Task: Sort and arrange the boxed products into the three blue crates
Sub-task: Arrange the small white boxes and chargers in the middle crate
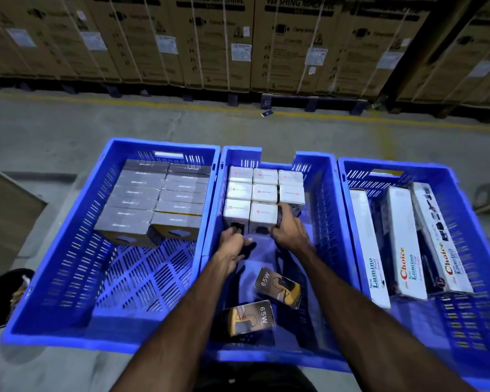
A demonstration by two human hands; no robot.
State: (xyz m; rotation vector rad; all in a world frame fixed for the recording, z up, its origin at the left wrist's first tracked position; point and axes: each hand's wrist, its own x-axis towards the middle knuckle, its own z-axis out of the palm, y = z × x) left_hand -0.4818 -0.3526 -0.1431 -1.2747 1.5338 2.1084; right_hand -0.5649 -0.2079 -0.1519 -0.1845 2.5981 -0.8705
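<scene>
Three blue crates stand side by side on the floor. The left crate point(54, 281) holds two rows of grey boxes point(153, 199) at its far end. The middle crate point(327, 210) holds several small white boxes point(263, 190) packed at the back. My left hand point(234, 244) touches the front face of the near-left white box point(236, 215). My right hand point(290, 230) grips the near-right white box point(263, 219) from its right side. Two dark "65W" boxes point(277, 287) point(249, 316) lie loose on the middle crate's floor. The right crate point(478, 278) holds three long white boxes point(405, 244).
Tall cardboard washing machine cartons point(238, 38) on pallets line the far wall behind a yellow floor line point(153, 104). A black bin point(0, 295) sits left of the crates. A brown board edge point(9, 199) shows at far left.
</scene>
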